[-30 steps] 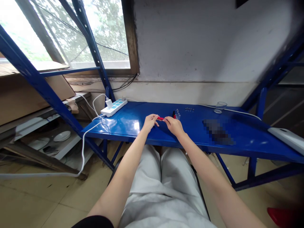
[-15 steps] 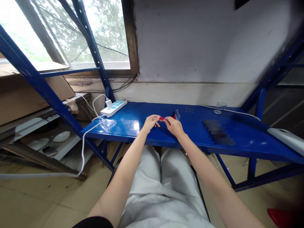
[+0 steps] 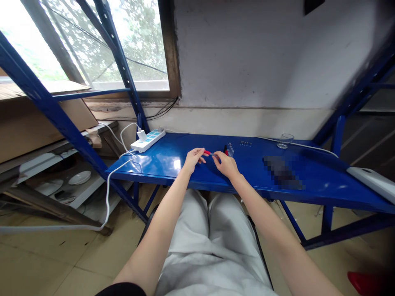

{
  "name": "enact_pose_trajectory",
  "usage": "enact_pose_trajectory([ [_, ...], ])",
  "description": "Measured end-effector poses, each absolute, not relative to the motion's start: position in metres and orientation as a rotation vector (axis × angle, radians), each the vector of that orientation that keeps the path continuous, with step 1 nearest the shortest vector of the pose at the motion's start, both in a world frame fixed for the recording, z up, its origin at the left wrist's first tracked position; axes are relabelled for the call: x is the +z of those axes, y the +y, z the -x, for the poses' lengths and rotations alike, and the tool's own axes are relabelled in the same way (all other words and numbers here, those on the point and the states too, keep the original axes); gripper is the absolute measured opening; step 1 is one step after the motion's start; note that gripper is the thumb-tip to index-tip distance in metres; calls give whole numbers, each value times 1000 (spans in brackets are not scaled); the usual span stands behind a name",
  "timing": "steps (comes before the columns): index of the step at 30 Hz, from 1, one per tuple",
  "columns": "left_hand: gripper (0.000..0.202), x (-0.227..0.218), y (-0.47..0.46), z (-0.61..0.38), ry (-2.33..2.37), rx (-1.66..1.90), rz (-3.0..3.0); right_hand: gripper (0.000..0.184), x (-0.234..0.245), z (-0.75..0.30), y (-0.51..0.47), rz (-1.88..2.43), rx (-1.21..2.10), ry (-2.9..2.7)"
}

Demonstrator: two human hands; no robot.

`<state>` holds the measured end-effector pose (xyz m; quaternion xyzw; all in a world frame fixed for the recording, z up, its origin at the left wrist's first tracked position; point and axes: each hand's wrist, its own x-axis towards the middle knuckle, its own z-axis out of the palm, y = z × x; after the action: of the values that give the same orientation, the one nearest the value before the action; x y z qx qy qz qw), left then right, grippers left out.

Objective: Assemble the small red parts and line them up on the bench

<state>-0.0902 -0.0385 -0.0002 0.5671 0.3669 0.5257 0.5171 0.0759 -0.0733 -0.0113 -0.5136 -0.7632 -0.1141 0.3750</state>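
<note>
Above the blue tabletop (image 3: 160, 164), my left hand (image 3: 194, 159) pinches one end of a slim red pen-like piece (image 3: 207, 152). My right hand (image 3: 226, 163) closes its thumb and fingers on a thin, clear or greyish part (image 3: 212, 154) at the other end. The two parts lie in one line; I cannot tell whether they are still joined. Just behind my right hand are several small clear tube-like pieces (image 3: 231, 150), with a red and black item (image 3: 226, 149) beside them. The fingertips hide the ends of what I hold.
Several tiny metallic-looking pieces (image 3: 246, 143) lie in a row farther back. A clear glass (image 3: 285, 141) stands by the wall at right, near a pixelated dark object (image 3: 282, 170). A white power strip (image 3: 148, 139) with a plug and cable sits at the left.
My hands have drawn slightly apart. A thin clear or greyish section now shows between the red piece and my right fingertips, where mostly red showed before.
</note>
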Motion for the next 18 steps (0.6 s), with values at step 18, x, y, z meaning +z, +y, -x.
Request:
enact_pose_trajectory([
  [18,38,-1,-39,89,851,1288,-1385,29,-9,-75,-76,1361,-235,-1989],
])
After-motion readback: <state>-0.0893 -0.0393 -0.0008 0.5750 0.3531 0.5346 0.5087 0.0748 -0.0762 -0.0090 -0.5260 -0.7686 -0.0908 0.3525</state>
